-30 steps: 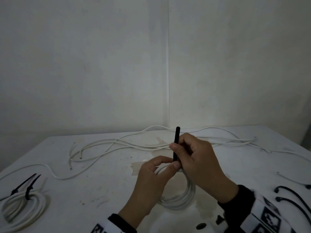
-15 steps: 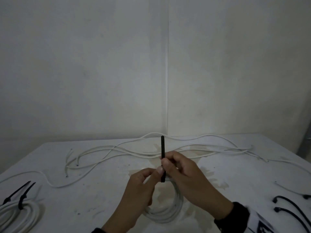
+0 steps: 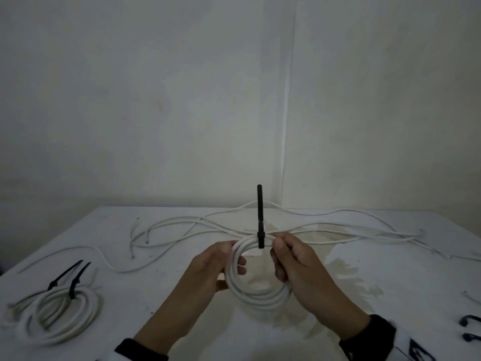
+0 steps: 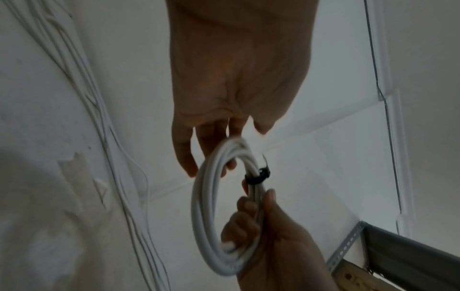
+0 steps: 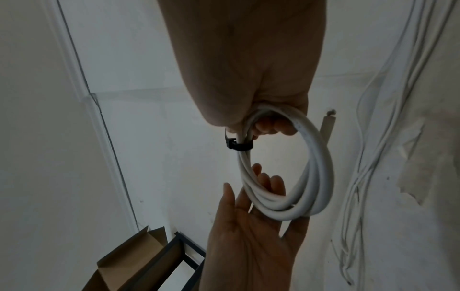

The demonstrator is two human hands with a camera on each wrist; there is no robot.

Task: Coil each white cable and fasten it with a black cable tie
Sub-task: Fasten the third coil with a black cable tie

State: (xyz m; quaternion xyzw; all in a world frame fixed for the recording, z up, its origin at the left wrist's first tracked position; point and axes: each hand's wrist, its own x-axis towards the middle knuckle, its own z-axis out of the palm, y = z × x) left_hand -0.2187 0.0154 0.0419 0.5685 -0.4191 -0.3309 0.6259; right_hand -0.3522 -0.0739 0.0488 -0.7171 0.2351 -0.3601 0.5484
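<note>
two hands hold one white cable coil (image 3: 256,272) up above the table (image 3: 390,295). right hand (image 3: 299,267) curls tight round its side, just below the black cable tie (image 3: 260,230) on top. left hand (image 3: 208,272) cups the other side, fingers loose. it looks light and springy, so hold it near the tie.

- White cable coil (image 3: 256,287): several round loops, held up above the table, upright, facing the head camera.
- Black cable tie (image 3: 260,220): cinched round the top of the coil, long tail pointing straight up.
- Loose white cables (image 3: 325,227): uncoiled, sprawled across the far side of the table.
- Finished coils (image 3: 56,312): flat at near left, probably two, with black ties (image 3: 68,278) on top.
- Spare black ties (image 3: 472,332): near right edge, cut off by the frame.
</note>
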